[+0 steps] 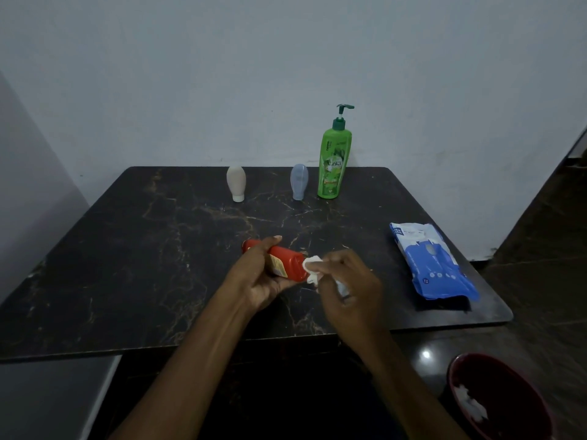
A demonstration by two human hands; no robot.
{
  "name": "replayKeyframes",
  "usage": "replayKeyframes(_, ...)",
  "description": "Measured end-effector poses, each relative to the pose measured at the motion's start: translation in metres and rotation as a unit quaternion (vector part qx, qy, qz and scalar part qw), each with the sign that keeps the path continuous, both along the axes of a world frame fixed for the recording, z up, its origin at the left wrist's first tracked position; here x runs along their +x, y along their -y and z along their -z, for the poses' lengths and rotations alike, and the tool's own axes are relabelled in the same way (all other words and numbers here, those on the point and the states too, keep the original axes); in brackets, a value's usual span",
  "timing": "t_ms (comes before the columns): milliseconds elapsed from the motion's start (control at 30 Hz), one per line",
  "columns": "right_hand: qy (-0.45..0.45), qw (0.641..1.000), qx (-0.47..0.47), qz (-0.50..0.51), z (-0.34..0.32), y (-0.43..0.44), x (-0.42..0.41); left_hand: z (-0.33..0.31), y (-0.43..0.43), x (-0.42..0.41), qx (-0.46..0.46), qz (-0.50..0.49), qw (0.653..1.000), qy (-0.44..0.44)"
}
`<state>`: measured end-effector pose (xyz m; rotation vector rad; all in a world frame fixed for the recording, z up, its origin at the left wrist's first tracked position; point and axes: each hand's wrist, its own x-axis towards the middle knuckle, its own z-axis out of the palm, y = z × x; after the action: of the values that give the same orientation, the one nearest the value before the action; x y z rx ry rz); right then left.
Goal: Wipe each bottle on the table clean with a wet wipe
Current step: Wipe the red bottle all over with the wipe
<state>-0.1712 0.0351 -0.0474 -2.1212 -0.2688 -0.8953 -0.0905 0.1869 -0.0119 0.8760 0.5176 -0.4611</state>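
A: Dark marble table, dim room. Left hand wrapped round red bottle, held sideways above the near half.
B: Right hand pinches wet wipe against its end (mostly hidden). Risk: wet plastic slips, bottle drops.

red bottle: tilted | wet wipe: on its end (base, probably) | green bottle, beige tube, blue tube: upright behind
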Motion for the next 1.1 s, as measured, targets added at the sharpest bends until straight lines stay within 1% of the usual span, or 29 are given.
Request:
replayKeyframes(67,-0.013,0.999,-0.033,-0.01,0.003,-0.004,-0.002,0.0,0.001,0.001,0.002,0.001,1.0,-0.004)
replayKeyframes(133,-0.028,0.998,-0.05,0.0,0.006,-0.008,0.001,0.001,0.004,0.001,0.011,0.001,1.0,-0.008)
replayKeyframes(267,-0.058,0.998,-0.006,0.029,-0.006,-0.009,0.01,-0.001,0.007,-0.005,0.009,0.023,1.0,0.007)
replayKeyframes(333,-0.055,0.998,0.006,0.028,-0.013,-0.01,0.012,-0.004,0.007,-0.006,0.01,0.029,0.999,0.014)
replayKeyframes(433,-0.033,0.999,-0.017,0.029,-0.011,-0.011,0.013,-0.007,0.005,-0.006,0.009,0.026,1.0,0.01)
replayKeyframes(533,-0.03,0.998,-0.059,0.001,0.002,-0.007,0.009,-0.007,0.001,-0.003,0.004,0.009,1.0,0.003)
replayKeyframes(600,-0.039,0.997,-0.067,-0.008,0.006,-0.006,0.006,-0.005,0.001,-0.001,0.01,0.004,1.0,0.002)
replayKeyframes(700,-0.053,0.997,-0.056,0.009,-0.001,-0.005,0.009,-0.003,0.005,-0.003,0.009,0.011,1.0,-0.004)
replayKeyframes(800,-0.055,0.995,-0.082,0.018,-0.013,-0.004,0.016,-0.003,0.009,-0.006,0.004,0.02,1.0,0.002)
replayKeyframes(900,-0.067,0.992,-0.101,0.018,-0.011,-0.004,0.014,-0.004,0.007,-0.003,0.0,0.014,1.0,0.001)
replayKeyframes(1000,-0.066,0.994,-0.089,-0.008,0.004,-0.006,0.005,0.0,0.004,-0.001,0.003,-0.002,1.0,-0.006)
replayKeyframes(1100,-0.057,0.997,-0.049,0.0,0.008,-0.005,0.005,0.003,0.008,-0.003,0.01,0.001,1.0,-0.003)
